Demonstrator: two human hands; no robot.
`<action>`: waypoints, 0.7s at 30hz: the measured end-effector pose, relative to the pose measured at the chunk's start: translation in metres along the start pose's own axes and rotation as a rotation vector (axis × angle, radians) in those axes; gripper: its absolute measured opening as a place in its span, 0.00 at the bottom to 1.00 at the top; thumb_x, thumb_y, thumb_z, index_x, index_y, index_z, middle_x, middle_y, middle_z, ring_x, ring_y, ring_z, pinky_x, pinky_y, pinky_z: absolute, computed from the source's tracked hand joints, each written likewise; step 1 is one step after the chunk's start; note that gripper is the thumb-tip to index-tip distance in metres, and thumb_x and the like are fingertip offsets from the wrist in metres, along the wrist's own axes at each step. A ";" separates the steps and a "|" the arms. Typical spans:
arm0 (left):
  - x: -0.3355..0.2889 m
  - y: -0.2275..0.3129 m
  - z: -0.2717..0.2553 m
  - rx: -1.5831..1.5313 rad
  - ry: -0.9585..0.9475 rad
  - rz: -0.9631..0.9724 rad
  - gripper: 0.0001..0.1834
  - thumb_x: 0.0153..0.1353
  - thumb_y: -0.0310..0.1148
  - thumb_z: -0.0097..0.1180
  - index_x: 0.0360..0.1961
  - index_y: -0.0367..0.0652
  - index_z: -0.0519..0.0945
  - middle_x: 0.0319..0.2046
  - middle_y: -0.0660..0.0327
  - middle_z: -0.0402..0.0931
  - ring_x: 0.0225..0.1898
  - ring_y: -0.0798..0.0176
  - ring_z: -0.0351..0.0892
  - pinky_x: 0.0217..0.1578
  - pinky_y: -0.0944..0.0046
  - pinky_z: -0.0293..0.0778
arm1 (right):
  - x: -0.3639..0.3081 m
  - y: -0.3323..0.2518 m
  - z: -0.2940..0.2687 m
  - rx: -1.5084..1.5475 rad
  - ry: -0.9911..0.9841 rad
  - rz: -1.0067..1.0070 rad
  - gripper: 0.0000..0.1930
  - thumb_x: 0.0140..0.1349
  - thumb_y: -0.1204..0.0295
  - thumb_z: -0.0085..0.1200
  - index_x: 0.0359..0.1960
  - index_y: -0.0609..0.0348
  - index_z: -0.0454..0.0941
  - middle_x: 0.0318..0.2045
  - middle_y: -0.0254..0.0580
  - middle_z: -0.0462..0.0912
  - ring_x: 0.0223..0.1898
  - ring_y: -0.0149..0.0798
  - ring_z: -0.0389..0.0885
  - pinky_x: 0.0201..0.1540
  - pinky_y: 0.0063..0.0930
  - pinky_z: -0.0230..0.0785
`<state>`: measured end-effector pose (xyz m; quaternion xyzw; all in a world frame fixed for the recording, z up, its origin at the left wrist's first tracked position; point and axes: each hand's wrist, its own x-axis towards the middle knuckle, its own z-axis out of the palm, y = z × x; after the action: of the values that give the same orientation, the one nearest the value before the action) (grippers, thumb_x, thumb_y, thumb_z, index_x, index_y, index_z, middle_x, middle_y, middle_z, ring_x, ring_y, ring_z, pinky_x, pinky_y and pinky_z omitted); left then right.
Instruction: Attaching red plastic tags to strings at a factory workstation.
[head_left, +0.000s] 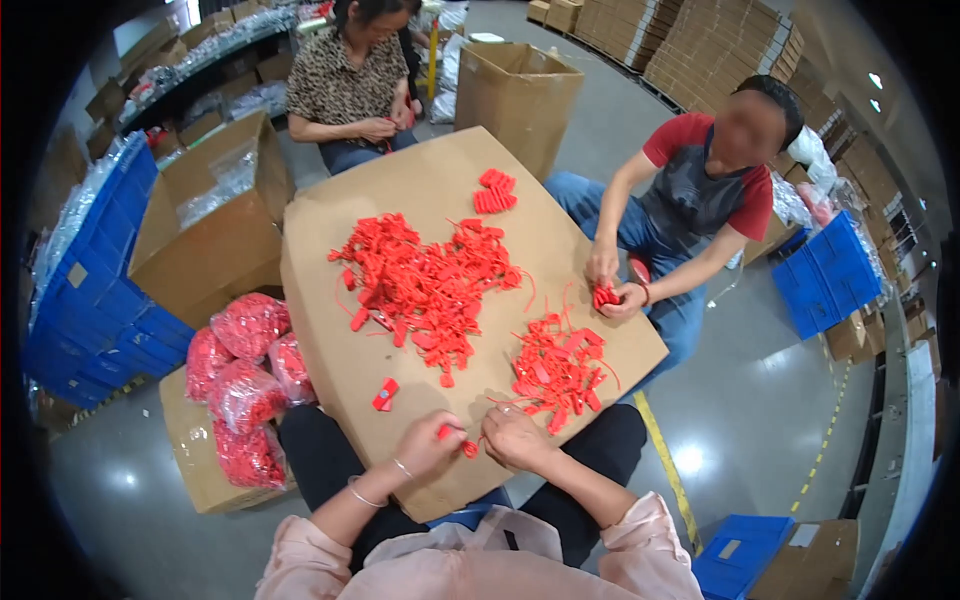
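Observation:
Near the front edge of a cardboard-topped table, my left hand [430, 445] is closed round a small red piece [447, 432], whose end shows at the fingers. Just below its fingertips hangs a red loop-like bit [470, 449], perhaps part of the same piece. My right hand [512, 437] is beside it, fingers pinched together; what they hold is too small to make out. A few small red pieces [384, 394] lie together beyond my left hand. Beyond my right hand is a loose pile of red pieces with thin cords [556, 368].
A larger red heap [425, 285] covers the middle of the cardboard tabletop [330, 300], with a neat red stack [494, 192] farther back. Two people sit across; the right one's hands [615, 290] work on red pieces. Bagged red pieces [247, 390] and an open carton [215, 225] stand left.

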<state>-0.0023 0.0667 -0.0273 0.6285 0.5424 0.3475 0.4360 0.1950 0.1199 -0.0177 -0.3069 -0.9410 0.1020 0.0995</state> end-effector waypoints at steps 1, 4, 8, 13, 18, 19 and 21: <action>0.004 0.007 0.006 -0.027 0.028 0.062 0.11 0.52 0.33 0.55 0.36 0.39 0.74 0.30 0.56 0.76 0.33 0.58 0.76 0.36 0.63 0.71 | 0.004 -0.005 -0.004 0.088 -0.031 0.058 0.07 0.48 0.71 0.47 0.22 0.63 0.73 0.23 0.49 0.74 0.32 0.48 0.74 0.40 0.40 0.66; 0.009 0.029 0.022 -0.127 0.061 0.067 0.10 0.53 0.32 0.54 0.35 0.39 0.75 0.30 0.56 0.77 0.33 0.57 0.77 0.36 0.62 0.72 | 0.005 -0.014 -0.035 0.399 0.060 0.246 0.07 0.52 0.70 0.48 0.27 0.61 0.74 0.26 0.50 0.76 0.28 0.47 0.76 0.38 0.39 0.69; 0.007 0.020 0.010 -0.047 -0.019 0.027 0.08 0.55 0.30 0.52 0.35 0.38 0.75 0.28 0.57 0.78 0.30 0.60 0.78 0.34 0.65 0.72 | 0.001 -0.020 -0.033 0.878 0.103 0.464 0.05 0.57 0.73 0.48 0.30 0.62 0.73 0.25 0.42 0.77 0.24 0.33 0.76 0.28 0.26 0.69; 0.002 0.031 -0.004 -0.187 -0.060 -0.111 0.07 0.56 0.30 0.51 0.33 0.38 0.75 0.24 0.61 0.77 0.27 0.70 0.75 0.31 0.69 0.71 | -0.013 -0.012 -0.040 1.693 -0.005 0.531 0.08 0.60 0.78 0.43 0.38 0.64 0.74 0.28 0.37 0.77 0.28 0.29 0.75 0.32 0.20 0.68; 0.000 0.022 -0.001 -0.289 -0.011 -0.177 0.07 0.56 0.31 0.51 0.31 0.38 0.76 0.22 0.63 0.77 0.26 0.73 0.73 0.31 0.70 0.70 | -0.018 -0.020 -0.042 2.026 0.105 0.439 0.10 0.60 0.81 0.44 0.43 0.68 0.73 0.32 0.45 0.78 0.34 0.33 0.77 0.37 0.22 0.69; 0.002 0.026 -0.001 -0.237 -0.010 -0.147 0.08 0.56 0.32 0.52 0.31 0.38 0.76 0.23 0.62 0.77 0.26 0.73 0.73 0.31 0.70 0.70 | -0.021 -0.023 -0.045 2.000 0.189 0.454 0.10 0.60 0.81 0.45 0.42 0.68 0.73 0.33 0.45 0.78 0.34 0.33 0.77 0.37 0.22 0.70; 0.004 0.031 0.000 -0.192 -0.013 -0.114 0.08 0.56 0.32 0.52 0.31 0.38 0.77 0.23 0.62 0.77 0.26 0.73 0.73 0.31 0.70 0.70 | -0.024 -0.018 -0.036 1.970 0.217 0.509 0.10 0.59 0.80 0.47 0.42 0.68 0.74 0.33 0.46 0.79 0.33 0.33 0.78 0.37 0.22 0.70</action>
<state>0.0096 0.0694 0.0012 0.5542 0.5387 0.3685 0.5166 0.2123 0.0959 0.0185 -0.2870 -0.3319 0.8199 0.3678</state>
